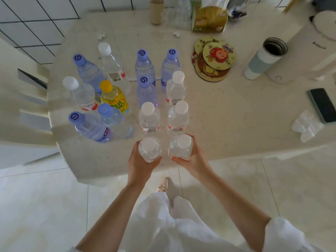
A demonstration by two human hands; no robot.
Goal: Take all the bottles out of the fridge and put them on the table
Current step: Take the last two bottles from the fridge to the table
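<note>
I look down on a pale table (pixel 227 124) from its near edge. My left hand (pixel 139 164) grips a clear white-capped bottle (pixel 150 149). My right hand (pixel 193 159) grips a second clear white-capped bottle (pixel 181 147). Both bottles are upright at the table's near edge, just in front of two more white-capped bottles (pixel 149 117). Several bottles stand beyond and to the left: blue ones with purple caps (pixel 146 91) and a yellow bottle with a yellow cap (pixel 114 97). The fridge is not in view.
To the right lie round picture coasters (pixel 212 59), an open white-and-blue flask (pixel 263 59), a white appliance (pixel 305 51), a dark phone (pixel 322 104) and crumpled tissue (pixel 307 125). A yellow-green snack bag (pixel 210 19) and a cardboard tube (pixel 156 10) stand at the back.
</note>
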